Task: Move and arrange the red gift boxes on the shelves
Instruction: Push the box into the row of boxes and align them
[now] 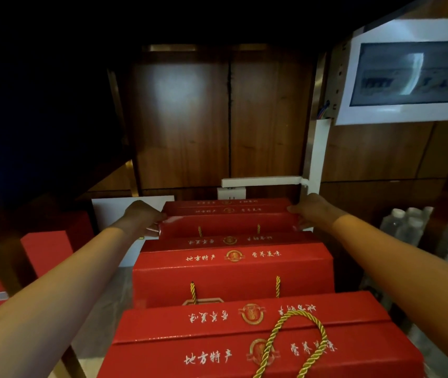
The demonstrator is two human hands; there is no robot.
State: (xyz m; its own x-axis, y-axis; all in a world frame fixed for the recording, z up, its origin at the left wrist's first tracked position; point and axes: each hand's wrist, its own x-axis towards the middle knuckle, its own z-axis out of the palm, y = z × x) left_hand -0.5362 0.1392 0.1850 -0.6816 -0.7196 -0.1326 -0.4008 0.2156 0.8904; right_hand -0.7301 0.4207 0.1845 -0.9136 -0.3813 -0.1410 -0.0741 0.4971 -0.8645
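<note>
Several red gift boxes with gold cord handles stand in a row running away from me. The nearest box (pixel 258 339) fills the bottom of the view, a second box (pixel 233 271) stands behind it, and the far box (pixel 228 216) sits close to the wooden back wall. My left hand (pixel 144 216) grips the far box's left end and my right hand (pixel 310 211) grips its right end. Both arms reach over the nearer boxes.
More red boxes (pixel 48 249) stand at the left beside a white board (pixel 114 211). Shrink-wrapped water bottles (pixel 408 225) are stacked at the right. A white breaker panel (pixel 408 75) hangs upper right, with white cable trunking (pixel 261 181) and an outlet on the wooden wall (pixel 184 124).
</note>
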